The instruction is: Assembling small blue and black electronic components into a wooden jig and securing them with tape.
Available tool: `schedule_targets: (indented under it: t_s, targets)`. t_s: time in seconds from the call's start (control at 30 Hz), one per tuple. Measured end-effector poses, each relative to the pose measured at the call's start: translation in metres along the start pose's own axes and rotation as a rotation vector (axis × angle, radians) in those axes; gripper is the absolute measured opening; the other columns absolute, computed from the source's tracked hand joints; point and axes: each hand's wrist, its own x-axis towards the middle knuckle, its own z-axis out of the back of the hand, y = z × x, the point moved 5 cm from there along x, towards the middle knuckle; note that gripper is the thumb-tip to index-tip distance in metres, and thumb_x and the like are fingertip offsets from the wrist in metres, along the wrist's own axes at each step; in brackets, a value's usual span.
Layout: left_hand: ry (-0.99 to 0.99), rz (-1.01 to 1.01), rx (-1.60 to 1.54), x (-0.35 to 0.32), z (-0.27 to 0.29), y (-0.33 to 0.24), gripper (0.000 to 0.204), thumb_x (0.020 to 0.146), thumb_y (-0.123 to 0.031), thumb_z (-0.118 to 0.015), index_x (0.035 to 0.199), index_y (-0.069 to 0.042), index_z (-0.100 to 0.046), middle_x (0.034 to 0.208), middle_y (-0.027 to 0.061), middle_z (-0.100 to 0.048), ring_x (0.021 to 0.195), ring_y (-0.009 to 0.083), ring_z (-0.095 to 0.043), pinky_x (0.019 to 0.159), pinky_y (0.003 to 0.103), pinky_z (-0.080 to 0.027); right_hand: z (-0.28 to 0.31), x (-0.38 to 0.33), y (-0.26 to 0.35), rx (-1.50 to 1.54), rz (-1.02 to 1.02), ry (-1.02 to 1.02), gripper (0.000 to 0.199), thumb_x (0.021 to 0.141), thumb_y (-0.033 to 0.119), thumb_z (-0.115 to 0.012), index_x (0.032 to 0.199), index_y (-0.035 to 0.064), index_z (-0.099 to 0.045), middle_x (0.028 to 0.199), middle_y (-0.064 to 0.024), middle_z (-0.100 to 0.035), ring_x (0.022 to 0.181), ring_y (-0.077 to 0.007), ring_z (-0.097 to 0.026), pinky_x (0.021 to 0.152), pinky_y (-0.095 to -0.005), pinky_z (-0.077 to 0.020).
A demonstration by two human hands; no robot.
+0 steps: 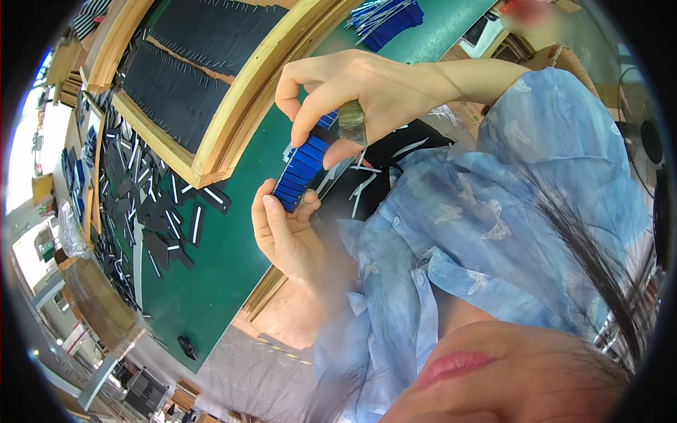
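Between my two hands is a short row of narrow, shiny blue strips lying side by side. My left hand is the lower one, its thumb and fingertips pinching the lower end of the row. From the upper right reaches my right hand, with fingertips on the upper end and the thumb near its side. A clear, yellowish block shows against the right palm; whether it is gripped there I cannot tell. More blue shows in the gap between the right fingers.
Wooden frames holding black sheets stand on the green table. Loose black pieces with white strips are heaped at left. A blue bundle with thin pale rods lies at the far top. Black cloth is beside my right arm.
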Motion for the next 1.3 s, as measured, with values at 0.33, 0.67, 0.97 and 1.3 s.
schedule_targets:
  t_s: [0.33,0.67,0.97,1.3]
  targets:
    - [-0.039,-0.032,0.038,0.0,-0.001,-0.002,0.034,0.096,-0.023,-0.049,0.112,0.007,-0.052,0.089,0.0169,-0.063,0.07,0.0212,-0.066,0.062,0.026,-0.057,-0.002,0.001,0.004,-0.064,0.02,0.029,0.027,0.065,0.017,-0.079,0.089,0.0112,-0.066,0.095,-0.0013,-0.055,0.085,-0.0196,-0.058,0.067,-0.0318,-0.0472]
    - [-0.229,-0.205,0.17,-0.003,0.018,-0.007,0.036,0.096,-0.025,-0.046,0.112,0.007,-0.053,0.094,0.018,-0.062,0.072,0.0237,-0.064,0.064,0.027,-0.054,0.085,-0.038,-0.005,-0.159,0.042,-0.104,0.028,0.068,0.009,-0.079,0.094,0.0095,-0.067,0.093,-0.0056,-0.055,0.086,-0.021,-0.057,0.07,-0.0302,-0.0466]
    - [-0.064,-0.142,0.134,0.008,-0.008,0.002,0.037,0.098,-0.024,-0.043,0.114,0.008,-0.051,0.094,0.0195,-0.062,0.074,0.0235,-0.064,0.064,0.026,-0.056,0.128,-0.103,-0.063,-0.463,-0.363,-0.195,0.036,0.068,0.018,-0.081,0.1,0.0083,-0.067,0.091,-0.0058,-0.053,0.083,-0.0191,-0.054,0.069,-0.0276,-0.0444]
    - [-0.085,-0.112,0.239,-0.008,-0.045,0.001,0.031,0.097,-0.02,-0.047,0.111,0.007,-0.053,0.09,0.02,-0.064,0.071,0.0223,-0.066,0.068,0.028,-0.056,0.019,-0.041,-0.051,0.255,-0.533,0.039,0.018,0.081,0.018,-0.07,0.081,0.001,-0.065,0.071,-0.0025,-0.057,0.068,-0.0097,-0.053,0.061,-0.0241,-0.0415]
